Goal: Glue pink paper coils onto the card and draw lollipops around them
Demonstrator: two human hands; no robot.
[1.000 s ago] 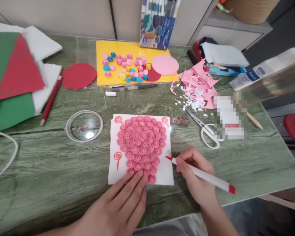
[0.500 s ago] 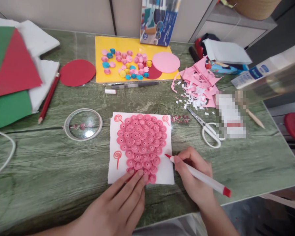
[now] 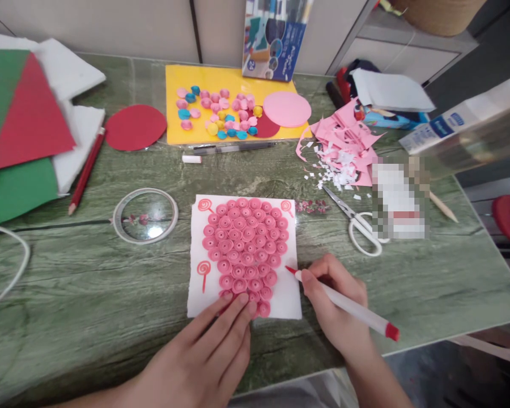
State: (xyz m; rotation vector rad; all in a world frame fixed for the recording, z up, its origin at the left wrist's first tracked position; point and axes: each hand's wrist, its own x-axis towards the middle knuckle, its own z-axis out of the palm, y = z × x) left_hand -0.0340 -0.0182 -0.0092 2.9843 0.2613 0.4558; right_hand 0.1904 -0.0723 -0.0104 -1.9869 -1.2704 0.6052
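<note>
A white square card (image 3: 204, 301) lies flat on the table in front of me. Pink paper coils (image 3: 247, 233) cover its middle, and red lollipop drawings (image 3: 203, 269) mark the left side and the upper right corner. My left hand (image 3: 212, 345) rests flat with fingers stretched out over the lowest coils, partly hiding them. In my right hand (image 3: 338, 303) is a white felt-tip pen (image 3: 352, 307) with a red end. Its red tip points left and is at the card's right part, beside the coils; whether it touches the paper I cannot tell.
A tape roll (image 3: 145, 216) lies left of the card, white-handled scissors (image 3: 357, 224) to the right. Behind are a yellow sheet (image 3: 229, 73) with small paper cups, pink and white scraps (image 3: 344, 141), and a red pencil (image 3: 87, 170). Green and red paper (image 3: 34, 119) lies far left.
The view has shifted very slightly. Both hands, the pen and the card look the same as before.
</note>
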